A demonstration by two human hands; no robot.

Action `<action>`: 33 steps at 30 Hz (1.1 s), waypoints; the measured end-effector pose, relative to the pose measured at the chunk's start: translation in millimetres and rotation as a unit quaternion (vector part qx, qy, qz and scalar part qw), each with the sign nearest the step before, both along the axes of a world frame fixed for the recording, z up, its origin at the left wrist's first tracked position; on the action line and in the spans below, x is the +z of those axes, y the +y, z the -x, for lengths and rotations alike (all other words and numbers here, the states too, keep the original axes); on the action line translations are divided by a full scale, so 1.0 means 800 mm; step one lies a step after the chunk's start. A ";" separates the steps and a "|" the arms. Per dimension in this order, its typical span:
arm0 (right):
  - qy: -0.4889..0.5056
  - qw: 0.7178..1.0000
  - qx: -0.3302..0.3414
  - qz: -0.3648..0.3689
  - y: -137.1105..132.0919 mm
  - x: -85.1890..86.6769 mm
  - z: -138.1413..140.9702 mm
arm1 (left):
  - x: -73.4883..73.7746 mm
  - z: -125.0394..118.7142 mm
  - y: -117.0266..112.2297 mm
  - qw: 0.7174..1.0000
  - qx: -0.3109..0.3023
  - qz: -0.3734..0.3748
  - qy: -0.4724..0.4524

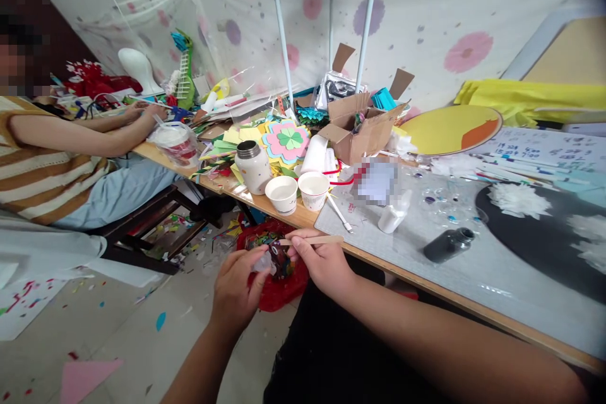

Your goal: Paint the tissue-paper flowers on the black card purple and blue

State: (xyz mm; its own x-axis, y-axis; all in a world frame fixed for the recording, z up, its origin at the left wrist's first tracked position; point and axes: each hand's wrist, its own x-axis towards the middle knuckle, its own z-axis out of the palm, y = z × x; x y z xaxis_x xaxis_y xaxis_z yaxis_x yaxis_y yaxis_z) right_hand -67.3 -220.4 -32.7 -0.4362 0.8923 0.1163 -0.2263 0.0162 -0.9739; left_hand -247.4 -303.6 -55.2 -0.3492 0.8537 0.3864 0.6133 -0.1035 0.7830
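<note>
My left hand (pixel 235 293) is closed around a small clear plastic piece (pixel 263 262), held below the table's front edge. My right hand (pixel 320 260) pinches a flat wooden stick (pixel 312 240) that points left toward that piece. Both hands hover over a red bag (pixel 274 290) on the floor, filled with colourful scraps. Just beyond them two white paper cups (pixel 283 192) (pixel 313 189) stand at the table edge.
On the wooden table (pixel 303 218) lie a white thermos (pixel 253 166), a dark small bottle (pixel 447 245) on its side, a white bottle (pixel 392 217), a cardboard box (pixel 353 126) and paper flowers (pixel 286 139). A seated person (pixel 61 151) works at the left. Paper scraps litter the floor.
</note>
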 end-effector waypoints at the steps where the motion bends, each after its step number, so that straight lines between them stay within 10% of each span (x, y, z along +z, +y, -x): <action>1: 0.001 1.000 -0.003 -0.002 0.001 0.000 0.001 | -0.006 0.009 0.002 1.000 0.027 0.004 -0.009; 6: 0.023 1.000 -0.007 -0.013 -0.001 0.006 -0.007 | -0.017 0.030 0.000 0.989 0.073 0.035 -0.122; 11: 0.055 0.996 -0.032 -0.067 -0.011 0.035 -0.063 | 0.012 -0.025 0.005 0.940 -0.026 0.017 -0.339; 16: -0.062 0.917 -0.084 -0.385 -0.029 0.081 -0.167 | 0.054 -0.104 0.027 0.843 -0.139 0.020 -0.519; 22: -0.211 0.846 -0.150 -0.466 -0.066 0.095 -0.280 | 0.080 -0.186 0.048 0.639 -0.265 0.104 -0.715; 33: -0.124 0.833 -0.329 -0.428 -0.070 0.070 -0.331 | 0.086 -0.360 0.066 0.590 -0.392 0.290 -0.644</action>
State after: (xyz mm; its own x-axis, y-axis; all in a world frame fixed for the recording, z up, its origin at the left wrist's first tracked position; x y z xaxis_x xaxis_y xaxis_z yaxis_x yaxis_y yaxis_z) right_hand 197.4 -276.1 23.1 0.0095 0.5843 0.8114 0.3118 0.7693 -0.5576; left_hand 40.6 -251.0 13.3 0.5552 0.8062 -0.2044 -0.5871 0.5539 0.5904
